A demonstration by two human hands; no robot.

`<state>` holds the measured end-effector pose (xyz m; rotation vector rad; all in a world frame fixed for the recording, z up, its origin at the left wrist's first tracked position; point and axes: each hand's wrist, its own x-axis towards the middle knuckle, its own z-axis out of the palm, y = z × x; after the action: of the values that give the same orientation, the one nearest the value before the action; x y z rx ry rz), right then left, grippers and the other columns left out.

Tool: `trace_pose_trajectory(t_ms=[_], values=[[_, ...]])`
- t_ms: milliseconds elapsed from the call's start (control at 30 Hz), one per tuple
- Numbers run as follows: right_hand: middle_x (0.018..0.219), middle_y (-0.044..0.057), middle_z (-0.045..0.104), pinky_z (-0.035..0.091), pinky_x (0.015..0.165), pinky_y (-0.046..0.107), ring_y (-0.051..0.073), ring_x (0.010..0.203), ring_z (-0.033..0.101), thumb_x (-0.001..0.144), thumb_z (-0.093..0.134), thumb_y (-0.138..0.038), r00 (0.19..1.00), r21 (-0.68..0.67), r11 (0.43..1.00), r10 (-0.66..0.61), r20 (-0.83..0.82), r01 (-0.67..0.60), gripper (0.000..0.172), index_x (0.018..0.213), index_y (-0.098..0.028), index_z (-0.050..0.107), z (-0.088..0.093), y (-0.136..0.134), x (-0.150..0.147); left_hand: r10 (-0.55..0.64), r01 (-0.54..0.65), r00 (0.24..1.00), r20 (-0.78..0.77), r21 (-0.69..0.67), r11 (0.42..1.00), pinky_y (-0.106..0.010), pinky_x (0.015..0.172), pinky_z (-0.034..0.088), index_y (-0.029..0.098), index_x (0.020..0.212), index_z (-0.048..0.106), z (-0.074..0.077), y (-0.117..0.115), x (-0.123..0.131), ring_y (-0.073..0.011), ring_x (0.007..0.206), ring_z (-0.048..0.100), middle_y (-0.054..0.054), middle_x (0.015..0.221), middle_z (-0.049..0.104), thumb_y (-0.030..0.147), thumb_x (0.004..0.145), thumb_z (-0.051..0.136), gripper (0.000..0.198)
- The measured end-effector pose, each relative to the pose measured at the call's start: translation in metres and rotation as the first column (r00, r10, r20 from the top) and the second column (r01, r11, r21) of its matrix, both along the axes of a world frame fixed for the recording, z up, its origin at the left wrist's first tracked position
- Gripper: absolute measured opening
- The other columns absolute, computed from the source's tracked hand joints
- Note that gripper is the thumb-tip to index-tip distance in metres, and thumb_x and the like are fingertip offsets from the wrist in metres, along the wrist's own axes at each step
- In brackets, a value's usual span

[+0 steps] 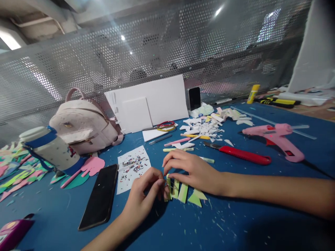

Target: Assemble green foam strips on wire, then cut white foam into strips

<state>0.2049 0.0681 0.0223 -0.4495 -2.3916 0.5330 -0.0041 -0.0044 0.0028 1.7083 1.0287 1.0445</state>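
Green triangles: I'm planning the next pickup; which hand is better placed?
Likely the right hand: the triangles lie close beside it, while the left hand is at the other end of the row of strips.

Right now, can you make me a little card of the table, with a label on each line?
Left hand: at the leftmost green strip; grip unclear
Right hand: over upper ends of green strips
Beside left hand: black smartphone, speckled white paper
Right side: red utility knife, pink hot-glue gun
Back left: pale backpack, white-and-blue bottle
Surface: blue tabletop
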Motion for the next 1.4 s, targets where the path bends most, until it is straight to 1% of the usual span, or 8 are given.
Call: trace_pose_trajectory(t_ms=[133, 433, 533, 700, 833, 1000, 1133, 1400], values=[[0.106, 0.003, 0.063, 0.043, 0.093, 0.034, 0.018, 0.103, 0.057, 0.092, 0.067, -0.016, 0.999, -0.001, 1.0, 0.012, -0.035, -0.012, 0.007, 0.097, -0.021, 0.067, 0.003, 0.0, 0.002, -0.002, 0.002, 1.0, 0.002, -0.007, 1.0, -0.024, 0.058, 0.048, 0.021, 0.088, 0.054, 0.0, 0.0, 0.0, -0.0141, 0.061, 0.062, -0.001, 0.074, 0.068, 0.033, 0.103, 0.048, 0.02], [0.099, 0.002, 0.064, 0.043, 0.09, 0.034, 0.018, 0.099, 0.056, 0.092, 0.067, -0.017, 1.0, 0.013, 1.0, 0.009, -0.027, -0.009, 0.004, 0.093, -0.02, 0.066, 0.002, -0.002, 0.001, 0.011, -0.011, 1.0, 0.0, -0.007, 1.0, -0.023, 0.058, 0.048, 0.02, 0.087, 0.054, 0.001, -0.001, 0.001, -0.0137, 0.06, 0.061, -0.002, 0.073, 0.068, 0.034, 0.102, 0.049, 0.021], [0.095, 0.001, 0.065, 0.042, 0.087, 0.032, 0.017, 0.095, 0.057, 0.092, 0.067, -0.017, 0.999, -0.024, 1.0, 0.002, -0.052, -0.003, 0.004, 0.092, -0.02, 0.064, -0.001, -0.003, 0.0, 0.009, -0.009, 1.0, 0.019, -0.014, 1.0, -0.023, 0.057, 0.048, 0.02, 0.087, 0.054, 0.002, -0.001, 0.001, -0.0138, 0.059, 0.061, -0.002, 0.073, 0.068, 0.035, 0.101, 0.05, 0.021], [0.089, 0.0, 0.064, 0.042, 0.077, 0.029, 0.015, 0.086, 0.056, 0.093, 0.065, -0.02, 0.996, -0.116, 0.993, -0.037, -0.084, 0.027, 0.003, 0.09, -0.019, 0.064, -0.011, -0.007, -0.003, 0.009, -0.008, 0.999, 0.033, -0.028, 1.0, -0.023, 0.057, 0.047, 0.02, 0.087, 0.054, 0.0, -0.001, 0.0, -0.0129, 0.059, 0.06, -0.002, 0.072, 0.067, 0.036, 0.101, 0.051, 0.022], [0.087, 0.0, 0.064, 0.042, 0.075, 0.027, 0.014, 0.084, 0.056, 0.094, 0.064, -0.022, 0.992, -0.163, 0.986, -0.055, -0.118, 0.036, 0.004, 0.09, -0.019, 0.063, -0.018, -0.008, -0.004, 0.009, -0.007, 0.999, 0.044, -0.052, 0.999, -0.023, 0.057, 0.048, 0.019, 0.087, 0.054, -0.002, 0.0, 0.0, -0.0129, 0.06, 0.06, -0.003, 0.074, 0.067, 0.036, 0.101, 0.052, 0.022], [0.087, -0.001, 0.063, 0.042, 0.071, 0.024, 0.012, 0.08, 0.055, 0.094, 0.064, -0.022, 0.983, -0.224, 0.975, -0.053, -0.175, 0.013, 0.005, 0.09, -0.019, 0.063, -0.021, -0.008, -0.004, 0.024, -0.022, 0.999, 0.032, -0.06, 0.998, -0.023, 0.057, 0.048, 0.019, 0.086, 0.054, -0.001, 0.0, 0.001, -0.0132, 0.06, 0.061, -0.003, 0.073, 0.067, 0.036, 0.1, 0.053, 0.022], [0.087, 0.0, 0.063, 0.042, 0.068, 0.025, 0.013, 0.08, 0.055, 0.093, 0.065, -0.021, 0.979, -0.237, 0.972, -0.046, -0.198, -0.002, 0.005, 0.09, -0.019, 0.064, -0.022, -0.007, -0.004, 0.026, -0.025, 0.999, 0.029, -0.054, 0.998, -0.023, 0.057, 0.048, 0.019, 0.085, 0.054, 0.0, 0.0, 0.001, -0.0129, 0.06, 0.061, -0.003, 0.073, 0.067, 0.035, 0.1, 0.053, 0.022], [0.087, -0.002, 0.062, 0.041, 0.069, 0.023, 0.01, 0.08, 0.054, 0.092, 0.066, -0.019, 0.979, -0.242, 0.97, -0.045, -0.197, -0.005, 0.003, 0.09, -0.018, 0.064, -0.022, -0.008, -0.004, 0.028, -0.027, 0.999, 0.031, -0.046, 0.999, -0.023, 0.057, 0.049, 0.019, 0.086, 0.055, -0.001, 0.001, 0.0, -0.0128, 0.061, 0.061, -0.003, 0.074, 0.067, 0.034, 0.1, 0.053, 0.021]])
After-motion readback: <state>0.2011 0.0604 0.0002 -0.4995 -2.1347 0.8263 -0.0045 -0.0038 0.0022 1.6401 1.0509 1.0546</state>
